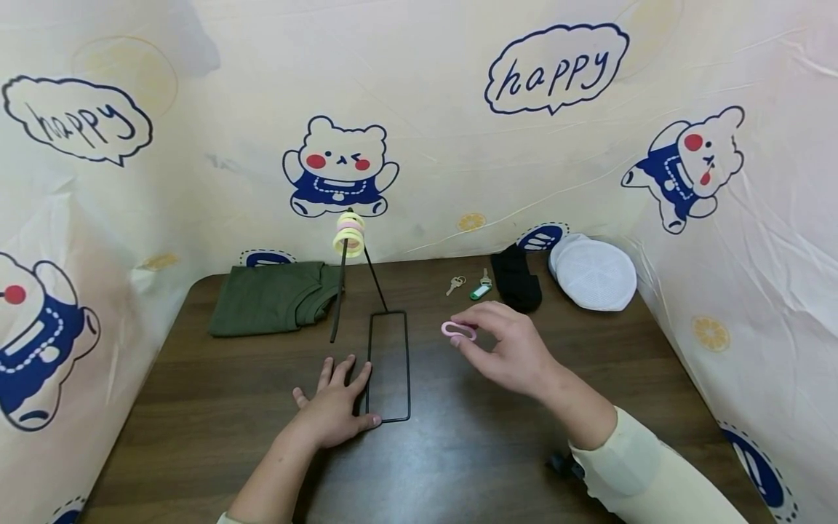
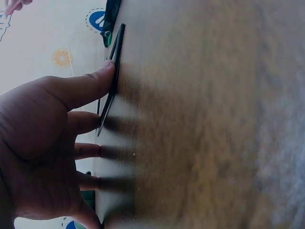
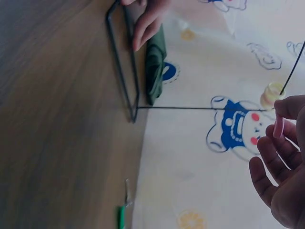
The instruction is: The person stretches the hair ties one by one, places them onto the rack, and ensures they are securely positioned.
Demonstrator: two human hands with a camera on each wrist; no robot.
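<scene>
A black wire stand (image 1: 409, 367) has its rectangular base on the table. Several pale yellow and pink hair ties (image 1: 350, 231) are bunched round its upper arm. My left hand (image 1: 332, 413) spreads its straight fingers beside the base, thumb and forefinger touching the near left part of the frame. In the left wrist view, the thumb (image 2: 102, 78) lies against the black wire. To the right of the stand, my right hand (image 1: 517, 351) pinches a pink hair tie (image 1: 448, 331) between thumb and fingers, above the table. Its other fingers are loosely bent in the right wrist view.
Folded dark green cloth (image 1: 268, 298) lies at the back left, close to the stand. Along the back right are a key (image 1: 455, 284), a key with a green tag (image 1: 481, 292), black fabric (image 1: 516, 276) and a white cap (image 1: 594, 275). Printed sheeting (image 1: 432, 167) encloses the table.
</scene>
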